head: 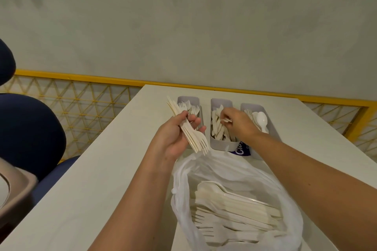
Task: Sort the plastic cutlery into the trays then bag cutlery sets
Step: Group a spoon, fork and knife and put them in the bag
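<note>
Forks (196,138) in left hand (173,131)

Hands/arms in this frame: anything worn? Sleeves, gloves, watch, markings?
Nothing worn that shows. The left hand and right hand have no gloves. The left forearm and right forearm are uncovered to the frame edge, with no sleeve in view. No watch, ring, band or marking is visible on either.
</note>
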